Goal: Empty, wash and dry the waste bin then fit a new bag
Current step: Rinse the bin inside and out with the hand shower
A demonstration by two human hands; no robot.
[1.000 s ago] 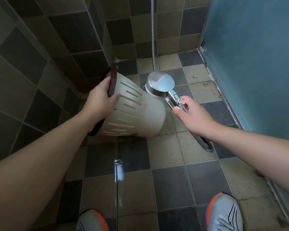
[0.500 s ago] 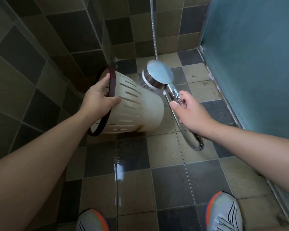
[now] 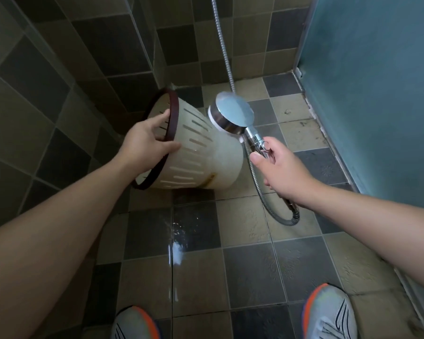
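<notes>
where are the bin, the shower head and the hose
bin [image 3: 201, 157], head view, on its slotted white side wall
shower head [image 3: 233, 113], head view, on its round back
hose [image 3: 227, 57], head view, on the stretch running up the wall

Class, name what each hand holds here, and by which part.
The left hand grips the waste bin at its dark rim; the right hand holds the shower head by its chrome handle.

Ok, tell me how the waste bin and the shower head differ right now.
The cream slotted plastic waste bin is matte; the round chrome shower head is shiny metal. The bin, the larger, is gripped at its dark rim by the left hand; the shower head is held by its handle in the right hand. Both are held above the tiled floor.
</notes>
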